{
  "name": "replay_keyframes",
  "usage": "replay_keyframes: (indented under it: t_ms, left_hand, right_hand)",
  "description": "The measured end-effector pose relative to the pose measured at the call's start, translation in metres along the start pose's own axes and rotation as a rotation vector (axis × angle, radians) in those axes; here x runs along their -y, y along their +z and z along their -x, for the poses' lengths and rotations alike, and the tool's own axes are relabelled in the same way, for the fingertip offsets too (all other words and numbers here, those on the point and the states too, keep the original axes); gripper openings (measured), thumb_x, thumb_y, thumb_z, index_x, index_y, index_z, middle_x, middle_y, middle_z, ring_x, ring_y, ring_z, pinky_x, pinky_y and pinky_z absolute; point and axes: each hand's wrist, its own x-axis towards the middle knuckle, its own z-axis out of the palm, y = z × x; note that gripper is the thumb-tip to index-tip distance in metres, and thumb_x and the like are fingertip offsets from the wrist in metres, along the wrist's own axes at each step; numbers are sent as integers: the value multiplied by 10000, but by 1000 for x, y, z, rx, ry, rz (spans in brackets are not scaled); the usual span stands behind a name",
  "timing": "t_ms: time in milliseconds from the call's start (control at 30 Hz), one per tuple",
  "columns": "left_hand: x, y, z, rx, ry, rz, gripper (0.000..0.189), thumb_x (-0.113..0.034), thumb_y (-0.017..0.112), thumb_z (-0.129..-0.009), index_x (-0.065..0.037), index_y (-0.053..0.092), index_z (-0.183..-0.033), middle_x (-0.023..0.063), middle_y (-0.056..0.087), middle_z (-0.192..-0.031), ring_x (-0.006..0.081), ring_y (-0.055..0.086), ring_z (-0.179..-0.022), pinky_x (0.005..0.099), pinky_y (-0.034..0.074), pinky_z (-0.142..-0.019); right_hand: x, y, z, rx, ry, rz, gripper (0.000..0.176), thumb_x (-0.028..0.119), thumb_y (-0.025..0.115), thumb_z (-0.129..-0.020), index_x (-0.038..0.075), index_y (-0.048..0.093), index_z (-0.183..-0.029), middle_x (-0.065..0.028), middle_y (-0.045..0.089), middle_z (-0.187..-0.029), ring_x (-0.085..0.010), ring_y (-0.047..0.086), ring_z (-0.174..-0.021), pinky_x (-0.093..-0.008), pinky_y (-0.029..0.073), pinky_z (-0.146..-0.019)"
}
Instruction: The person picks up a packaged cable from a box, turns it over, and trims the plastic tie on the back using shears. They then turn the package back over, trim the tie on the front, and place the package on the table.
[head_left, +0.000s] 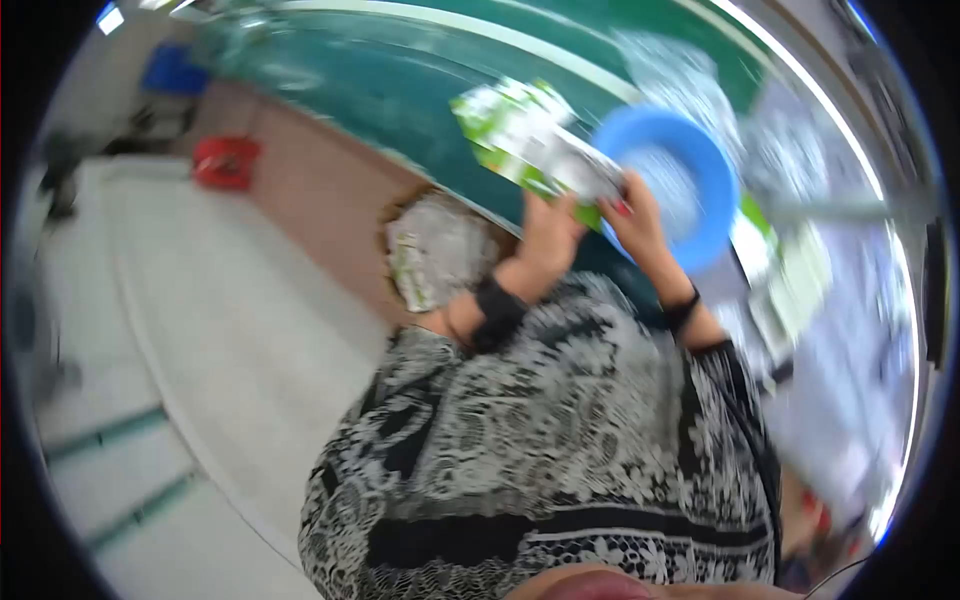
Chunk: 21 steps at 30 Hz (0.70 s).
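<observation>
Both my hands hold a green and white printed packet (520,135) above a green table (400,90). My left hand (550,232) grips its lower edge from below. My right hand (632,215), with red nails, pinches the packet's right end, next to a blue bowl (712,165) that stands on the table. Dark bands sit on both my wrists. The picture is tilted and blurred by motion.
An open cardboard box (440,250) with bagged packets stands on the floor by the table's edge. More green and white packets (790,270) lie right of the bowl. A red crate (226,162) sits far off by the wall. White floor spreads to the left.
</observation>
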Motion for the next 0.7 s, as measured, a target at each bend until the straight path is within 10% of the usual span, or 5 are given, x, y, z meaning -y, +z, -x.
replay_keyframes:
  t_ms: [367,533,700]
  left_hand:
    - [-59,-145,5,-292,288,191,386,-26,501,-900,-62,349,-1254,122,503,-1189,249,559,-1107,391,519,-883]
    - [-41,-334,62,-691,169,-538,488,-129,589,-853,-15,372,-1274,140,537,-1112,247,567,-891,352,495,-779]
    - [-3,-419,86,-748,-15,-1208,634,-209,619,-844,16,314,-1353,209,548,-1191,320,583,-1028,379,477,-871]
  right_hand:
    - [-14,2,-8,80,97,-87,229,55,665,-791,23,531,-975,-78,506,-747,-179,501,-690,-324,442,-672]
    - [-92,-40,7,212,305,228,269,211,629,-854,31,549,-1037,-50,543,-798,-145,494,-679,-289,410,-619]
    - [-75,-62,20,165,718,-434,437,425,582,-906,68,511,-1147,-62,590,-891,-167,556,-764,-272,465,-699]
